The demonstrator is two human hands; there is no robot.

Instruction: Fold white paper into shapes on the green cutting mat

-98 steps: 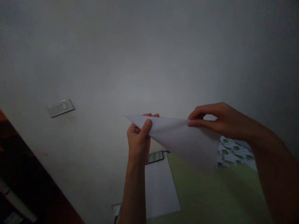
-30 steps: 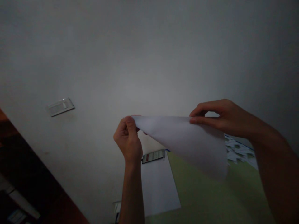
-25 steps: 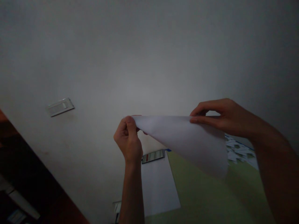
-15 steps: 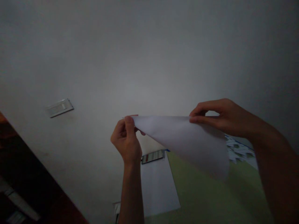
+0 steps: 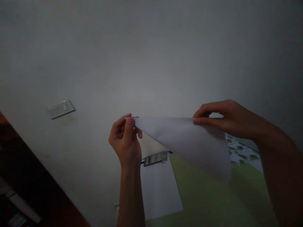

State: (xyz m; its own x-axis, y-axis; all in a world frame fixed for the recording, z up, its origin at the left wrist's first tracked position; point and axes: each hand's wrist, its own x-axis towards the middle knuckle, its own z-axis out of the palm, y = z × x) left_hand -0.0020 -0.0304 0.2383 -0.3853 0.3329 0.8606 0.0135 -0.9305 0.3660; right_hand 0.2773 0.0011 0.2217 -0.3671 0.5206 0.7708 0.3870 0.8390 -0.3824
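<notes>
A folded sheet of white paper (image 5: 187,138) is stretched between my two hands, its straight fold along the top. My left hand (image 5: 127,138) pinches the pointed left corner between thumb and fingers. With thumb and forefinger, my right hand (image 5: 220,118) grips the top edge toward the right. The lower part of the sheet hangs loose and slants down to the right. Below it, a phone (image 5: 155,158) lies at the top of a flat white sheet (image 5: 159,189) on a green surface (image 5: 201,195).
Cut paper pieces (image 5: 242,151) lie on the green surface at the right, partly behind my right arm. A switch plate (image 5: 62,109) is on the grey wall (image 5: 151,56). Dark furniture (image 5: 28,179) stands at lower left.
My left hand has shifted slightly left and its fingers have loosened a little around the paper's corner. My right hand stays nearly in place.
</notes>
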